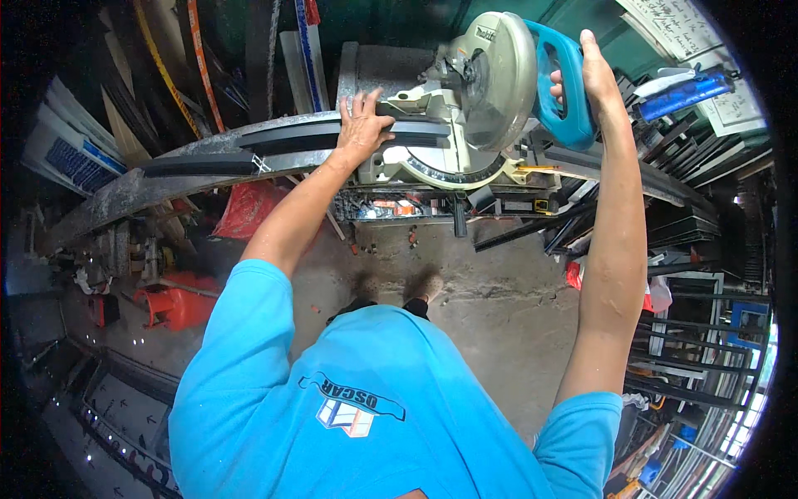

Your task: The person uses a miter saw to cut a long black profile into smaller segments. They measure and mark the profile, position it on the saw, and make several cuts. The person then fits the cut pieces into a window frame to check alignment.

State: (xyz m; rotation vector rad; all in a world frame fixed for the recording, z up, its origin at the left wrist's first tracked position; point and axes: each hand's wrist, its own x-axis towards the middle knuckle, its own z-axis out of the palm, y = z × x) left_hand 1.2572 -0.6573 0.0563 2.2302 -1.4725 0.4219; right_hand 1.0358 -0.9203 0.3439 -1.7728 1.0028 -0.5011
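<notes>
**Dark bar (pixel 420 133) beneath a spread left hand (pixel 363 126), teal handle (pixel 573 129) within a curled right hand (pixel 590 79)**

At twelve o'clock in the head view: the dark bar, lying along the saw base, running from about ten o'clock to shortly before one. Partly hidden by the left hand, so hard to tell whether one piece throughout. Likely stiff and fairly light, to judge from the slim section; perhaps slippery if smooth-faced, and not obviously fragile. Best taken hold of from above, toward the ten o'clock end, well apart from the blade guard (pixel 511 50) at one o'clock.

Between eleven and twelve: the left hand, fingers fanned, palm down on the bar. Between one and two: the right hand, fingers wrapped through the loop of the handle, thumb pointing to twelve. Probably solid and heavy to shift, that saw; best gripped by the handle alone.

Farther out, at ten: a second dark bar (pixel 199 165) on the long tabletop (pixel 108 200). Between nine and ten, below: a red sheet (pixel 249 208).
</notes>
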